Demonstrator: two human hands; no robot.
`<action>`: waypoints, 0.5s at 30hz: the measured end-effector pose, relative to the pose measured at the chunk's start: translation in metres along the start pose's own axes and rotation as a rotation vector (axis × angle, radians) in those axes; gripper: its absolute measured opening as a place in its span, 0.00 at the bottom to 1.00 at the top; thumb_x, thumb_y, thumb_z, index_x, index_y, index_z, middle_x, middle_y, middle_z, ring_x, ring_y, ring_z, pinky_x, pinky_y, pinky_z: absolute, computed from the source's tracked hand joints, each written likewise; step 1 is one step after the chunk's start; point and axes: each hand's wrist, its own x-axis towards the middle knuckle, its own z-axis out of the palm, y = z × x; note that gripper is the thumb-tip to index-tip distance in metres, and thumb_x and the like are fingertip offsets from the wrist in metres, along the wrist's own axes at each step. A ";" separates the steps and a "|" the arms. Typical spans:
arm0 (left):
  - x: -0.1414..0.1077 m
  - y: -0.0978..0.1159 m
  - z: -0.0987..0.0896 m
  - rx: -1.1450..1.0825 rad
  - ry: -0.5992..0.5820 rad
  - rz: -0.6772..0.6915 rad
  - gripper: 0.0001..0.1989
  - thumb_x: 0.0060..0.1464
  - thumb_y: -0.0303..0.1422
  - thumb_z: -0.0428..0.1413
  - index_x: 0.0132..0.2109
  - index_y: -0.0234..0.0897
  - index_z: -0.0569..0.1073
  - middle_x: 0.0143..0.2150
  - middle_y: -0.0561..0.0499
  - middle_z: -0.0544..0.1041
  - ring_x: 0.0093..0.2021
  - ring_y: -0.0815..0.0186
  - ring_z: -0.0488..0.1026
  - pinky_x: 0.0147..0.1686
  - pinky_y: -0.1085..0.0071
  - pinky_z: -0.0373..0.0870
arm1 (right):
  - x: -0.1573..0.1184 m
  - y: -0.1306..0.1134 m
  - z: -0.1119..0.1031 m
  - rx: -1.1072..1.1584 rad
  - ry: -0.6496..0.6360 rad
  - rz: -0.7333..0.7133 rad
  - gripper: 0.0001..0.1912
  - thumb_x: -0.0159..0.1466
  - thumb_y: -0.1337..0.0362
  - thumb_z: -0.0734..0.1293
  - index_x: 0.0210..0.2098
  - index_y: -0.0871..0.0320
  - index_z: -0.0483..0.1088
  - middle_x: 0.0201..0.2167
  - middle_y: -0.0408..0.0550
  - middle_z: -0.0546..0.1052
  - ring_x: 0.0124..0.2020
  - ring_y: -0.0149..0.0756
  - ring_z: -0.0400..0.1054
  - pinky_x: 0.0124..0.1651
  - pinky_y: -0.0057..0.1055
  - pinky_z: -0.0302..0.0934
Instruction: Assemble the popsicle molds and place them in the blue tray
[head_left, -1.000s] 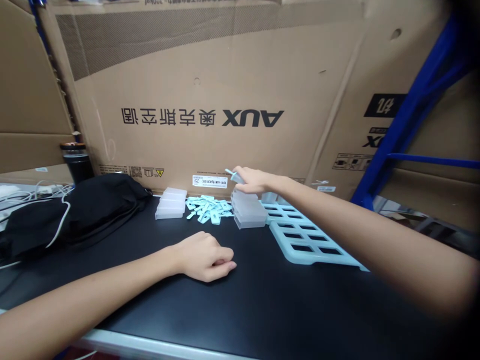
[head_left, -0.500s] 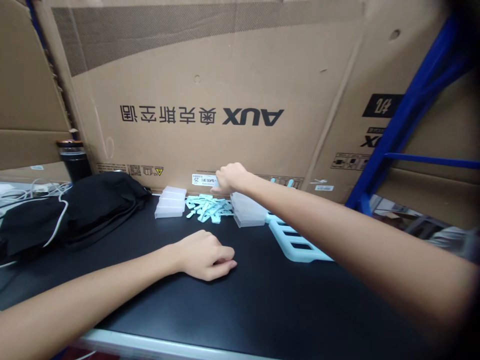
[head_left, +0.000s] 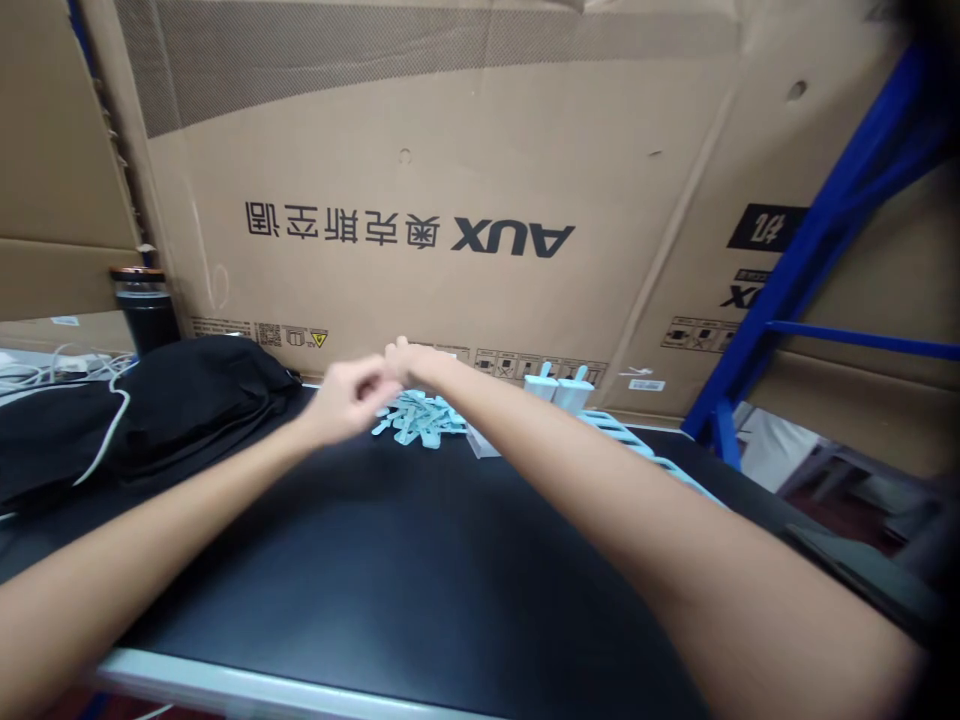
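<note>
My left hand (head_left: 351, 398) is raised over the far part of the black table, its fingers curled and smeared by motion. It meets my right hand (head_left: 407, 360), which is closed; whatever either one holds is hidden. Just below them lies a heap of light-blue flat sticks (head_left: 424, 418). A clear plastic box (head_left: 481, 445) shows partly from behind my right forearm. Beyond that forearm, two light-blue ice pop moulds with upright handles, one (head_left: 540, 386) beside the other (head_left: 572, 392), stand at a light-blue slotted rack (head_left: 619, 432), partly covered by my arm.
A large cardboard box (head_left: 420, 130) walls off the back of the black table (head_left: 420, 560). At left are a black cloth bag (head_left: 202, 410), a dark bottle (head_left: 146, 310) and white cables (head_left: 112, 375). A blue metal frame (head_left: 810, 225) slants along the right.
My left hand has risen from the table and moved forward to my right hand. The right hand has shifted left. The left clear containers are now hidden, and the two moulds show more fully.
</note>
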 end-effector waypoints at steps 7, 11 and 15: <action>-0.011 -0.116 -0.048 -0.115 0.387 -0.823 0.09 0.51 0.38 0.55 0.33 0.38 0.65 0.28 0.56 0.66 0.28 0.69 0.67 0.25 0.76 0.62 | 0.029 -0.013 0.020 0.110 0.150 -0.184 0.27 0.65 0.52 0.62 0.57 0.61 0.58 0.55 0.62 0.70 0.61 0.53 0.58 0.57 0.51 0.58; -0.020 -0.139 -0.037 -0.122 0.313 -0.931 0.14 0.48 0.39 0.58 0.40 0.39 0.66 0.37 0.50 0.71 0.33 0.65 0.72 0.25 0.74 0.68 | 0.040 -0.014 0.030 0.207 0.170 -0.239 0.23 0.65 0.52 0.63 0.53 0.56 0.58 0.55 0.54 0.72 0.58 0.48 0.61 0.51 0.44 0.61; -0.020 -0.146 -0.025 -0.116 0.281 -0.946 0.16 0.52 0.41 0.56 0.46 0.41 0.65 0.46 0.47 0.73 0.40 0.62 0.75 0.28 0.73 0.71 | 0.052 -0.020 0.042 0.251 0.189 -0.270 0.20 0.64 0.56 0.64 0.52 0.57 0.58 0.53 0.52 0.72 0.52 0.43 0.64 0.53 0.39 0.59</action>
